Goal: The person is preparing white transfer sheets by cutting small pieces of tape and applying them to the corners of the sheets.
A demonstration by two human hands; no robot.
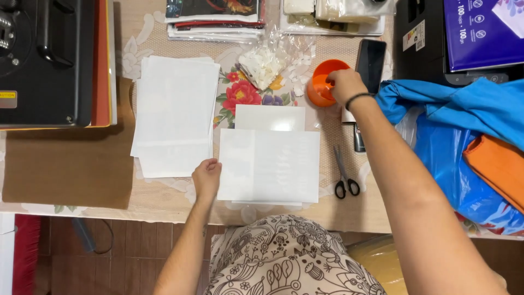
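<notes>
My left hand rests with curled fingers on the table at the left edge of a white sheet, which lies over another white sheet. My right hand, with a black band on the wrist, reaches into or grips the rim of an orange cup-like holder at the back of the table. A stack of white sheets lies just left of my left hand.
Black-handled scissors lie right of the sheets. A black phone, a clear bag of small white pieces, blue and orange fabric, a black press machine and a brown sheet surround the work spot.
</notes>
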